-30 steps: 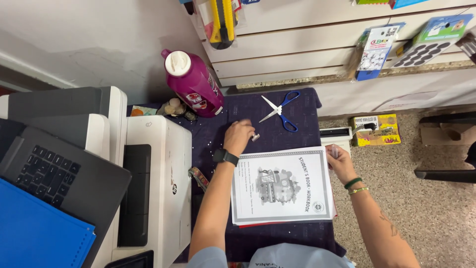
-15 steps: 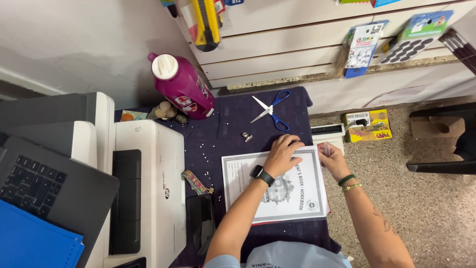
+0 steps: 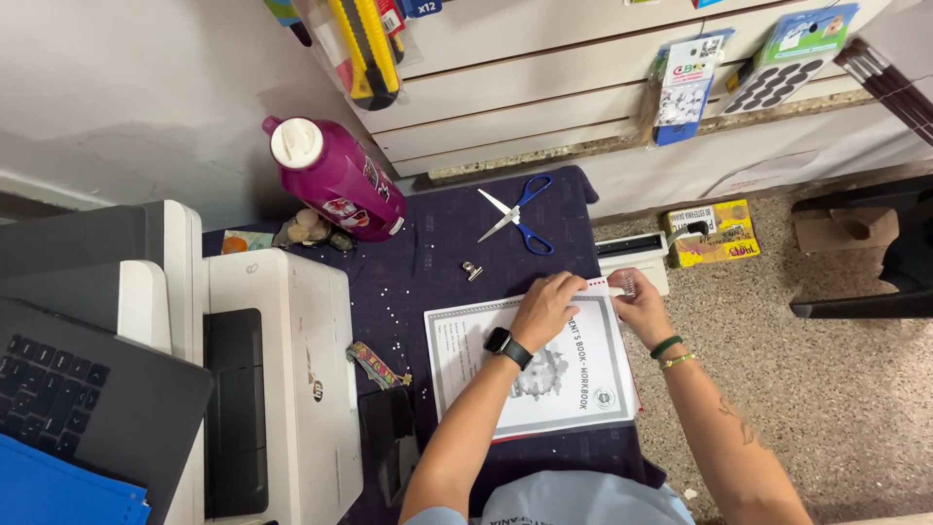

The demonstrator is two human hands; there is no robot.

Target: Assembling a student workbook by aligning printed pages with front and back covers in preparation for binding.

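Both hands at the far edge of a printed booklet on a dark purple table.

The left hand (image 3: 547,306) lies flat, fingers loosely curled, pressing the booklet (image 3: 544,374); the right hand (image 3: 637,303) pinches its corner at 2 o'clock. A small binder clip (image 3: 472,269) sits at 10 o'clock, blue scissors (image 3: 520,214) at 12, open. A capped magenta bottle (image 3: 335,180) stands tilted farther off; a white printer (image 3: 282,369) at 9.

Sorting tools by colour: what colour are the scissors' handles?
Blue, seen in the head view: the scissors lie open on the dark cloth.
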